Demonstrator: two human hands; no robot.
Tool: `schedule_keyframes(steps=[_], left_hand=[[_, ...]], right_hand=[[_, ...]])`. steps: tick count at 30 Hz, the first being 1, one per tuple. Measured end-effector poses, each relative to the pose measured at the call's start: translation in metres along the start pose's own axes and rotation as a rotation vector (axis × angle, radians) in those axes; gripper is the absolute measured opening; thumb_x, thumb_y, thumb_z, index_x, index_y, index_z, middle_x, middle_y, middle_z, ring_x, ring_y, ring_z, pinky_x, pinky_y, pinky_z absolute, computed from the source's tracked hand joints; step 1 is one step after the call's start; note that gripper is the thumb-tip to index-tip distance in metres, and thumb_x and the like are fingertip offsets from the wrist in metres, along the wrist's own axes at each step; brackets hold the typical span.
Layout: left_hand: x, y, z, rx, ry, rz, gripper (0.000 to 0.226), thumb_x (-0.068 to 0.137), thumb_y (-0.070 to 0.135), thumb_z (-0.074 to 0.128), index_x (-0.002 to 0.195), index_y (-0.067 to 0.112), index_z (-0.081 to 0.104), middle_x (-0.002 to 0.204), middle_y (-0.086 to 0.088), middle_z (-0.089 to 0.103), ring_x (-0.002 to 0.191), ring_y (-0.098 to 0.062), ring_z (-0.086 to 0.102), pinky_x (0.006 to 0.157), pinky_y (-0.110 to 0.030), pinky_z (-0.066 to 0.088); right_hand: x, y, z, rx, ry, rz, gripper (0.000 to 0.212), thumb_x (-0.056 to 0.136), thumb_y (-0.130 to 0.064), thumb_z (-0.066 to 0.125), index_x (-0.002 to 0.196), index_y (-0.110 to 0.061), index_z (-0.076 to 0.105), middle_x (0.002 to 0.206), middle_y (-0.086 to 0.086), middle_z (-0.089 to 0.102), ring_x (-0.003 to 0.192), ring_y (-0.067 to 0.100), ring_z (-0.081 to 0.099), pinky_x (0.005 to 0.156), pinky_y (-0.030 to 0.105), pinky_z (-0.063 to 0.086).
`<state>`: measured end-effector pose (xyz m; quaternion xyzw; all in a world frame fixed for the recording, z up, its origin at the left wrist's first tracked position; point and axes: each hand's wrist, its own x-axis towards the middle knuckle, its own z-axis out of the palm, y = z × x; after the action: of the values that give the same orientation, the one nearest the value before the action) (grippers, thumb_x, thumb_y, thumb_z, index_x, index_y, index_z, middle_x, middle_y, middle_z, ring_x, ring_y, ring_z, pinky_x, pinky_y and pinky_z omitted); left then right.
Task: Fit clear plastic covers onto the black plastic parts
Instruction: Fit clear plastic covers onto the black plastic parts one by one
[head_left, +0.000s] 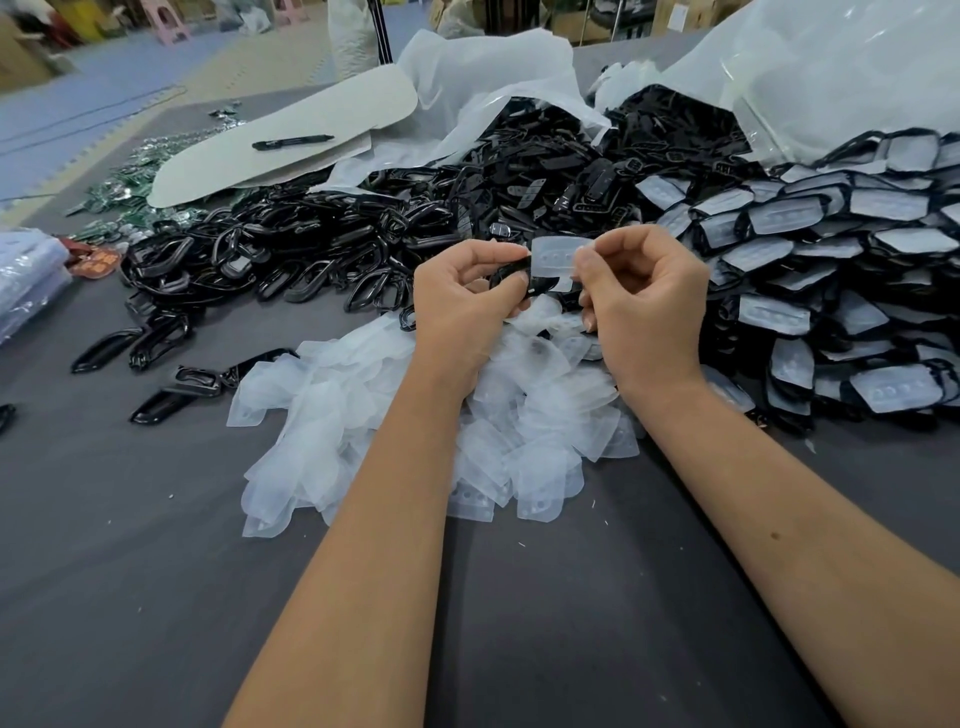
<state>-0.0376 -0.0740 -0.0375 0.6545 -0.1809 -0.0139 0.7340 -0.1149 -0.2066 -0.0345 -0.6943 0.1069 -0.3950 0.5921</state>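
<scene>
Two torn bags (498, 78) spill black parts (519, 150); hands' grip unmentioned.

We see a dark grey worktop (156, 519). On it, translucent milky-white covers (415, 415) form a pile; behind that pile lie glossy black parts (311, 249). Right of the pile, black parts wearing frosted white covers (831, 260). Far behind, a black pen (292, 142) on pale grey card (291, 119).

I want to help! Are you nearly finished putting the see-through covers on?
Not nearly. A stack of covered parts lies at right. The left hand holds a black part while the right hand fits a clear cover on it. A big heap of bare black parts and loose covers remain.
</scene>
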Motion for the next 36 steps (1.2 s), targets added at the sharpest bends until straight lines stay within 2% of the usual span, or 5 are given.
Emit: schedule_keyframes(steps=[7, 13, 21, 26, 36], left_hand=[[0.0016, 0.0001, -0.0014, -0.086, -0.066, -0.068, 0.019, 0.094, -0.002, 0.067, 0.104, 0.010, 0.078, 0.096, -0.012, 0.079, 0.078, -0.017, 0.074, 0.070, -0.022, 0.058], [0.0016, 0.0025, -0.0013, -0.145, -0.095, -0.098, 0.032, 0.096, 0.003, 0.049, 0.103, 0.005, 0.080, 0.115, -0.030, 0.070, 0.108, -0.040, 0.071, 0.079, -0.033, 0.061], [-0.0021, 0.0034, -0.0011, -0.062, -0.173, -0.031, 0.027, 0.091, -0.004, 0.058, 0.101, 0.009, 0.079, 0.091, -0.022, 0.076, 0.086, -0.025, 0.075, 0.077, -0.033, 0.061], [-0.0026, 0.0033, -0.0002, -0.033, -0.185, 0.006, 0.028, 0.091, -0.009, 0.064, 0.099, 0.014, 0.078, 0.096, -0.013, 0.079, 0.080, -0.024, 0.077, 0.070, -0.023, 0.059], [-0.0022, 0.0029, -0.0008, -0.041, -0.165, -0.023, 0.020, 0.093, -0.008, 0.066, 0.110, 0.001, 0.072, 0.098, -0.013, 0.079, 0.080, -0.025, 0.076, 0.070, -0.026, 0.059]], right_hand=[[0.0004, 0.0008, 0.0005, -0.120, 0.016, -0.020, 0.008, 0.092, -0.018, 0.076, 0.085, -0.018, 0.074, 0.074, -0.007, 0.071, 0.065, 0.011, 0.065, 0.063, 0.031, 0.056], [0.0017, -0.0001, 0.0002, -0.173, -0.018, -0.005, 0.005, 0.089, -0.017, 0.081, 0.085, -0.015, 0.079, 0.076, -0.007, 0.075, 0.067, 0.008, 0.069, 0.068, 0.027, 0.059], [-0.0001, -0.0029, 0.0009, -0.236, 0.040, -0.029, 0.010, 0.086, -0.022, 0.084, 0.080, -0.016, 0.079, 0.071, -0.010, 0.073, 0.067, 0.006, 0.071, 0.068, 0.022, 0.058], [-0.0004, -0.0044, 0.0006, -0.239, 0.066, -0.017, 0.010, 0.085, -0.021, 0.084, 0.077, -0.018, 0.078, 0.068, -0.011, 0.072, 0.064, 0.005, 0.070, 0.066, 0.022, 0.058], [0.0010, -0.0001, 0.0003, -0.227, 0.057, 0.012, 0.015, 0.082, -0.021, 0.086, 0.077, -0.015, 0.073, 0.069, -0.008, 0.071, 0.062, 0.005, 0.067, 0.064, 0.025, 0.058]])
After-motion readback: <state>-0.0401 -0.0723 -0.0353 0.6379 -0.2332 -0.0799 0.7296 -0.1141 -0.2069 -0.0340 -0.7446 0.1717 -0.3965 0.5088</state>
